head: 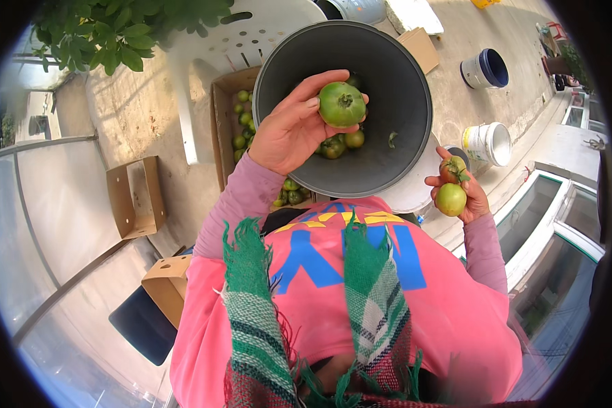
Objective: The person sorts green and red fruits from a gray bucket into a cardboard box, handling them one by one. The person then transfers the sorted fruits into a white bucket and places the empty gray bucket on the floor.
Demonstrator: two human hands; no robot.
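Note:
A large green tomato (342, 105) rests in the fingers of my left hand (298, 127), stem end facing up, over the mouth of a dark grey bucket (387, 168). Down inside that bucket lie several greenish tomatoes (332, 147), partly covered by my hand, and a small leaf scrap (392, 139). Off to the right, my right hand (473, 200) holds two tomatoes: a reddish-green one (453, 169) with its green calyx, and a paler yellow-green one (451, 199) below it.
Left of the bucket stands a cardboard box (219, 137) with small green tomatoes (245, 118). A white plastic chair (219, 43) is behind it, under leafy branches (117, 35). White buckets (472, 143) stand at right near glazed window frames (530, 214). Empty cartons (155, 196) sit at left.

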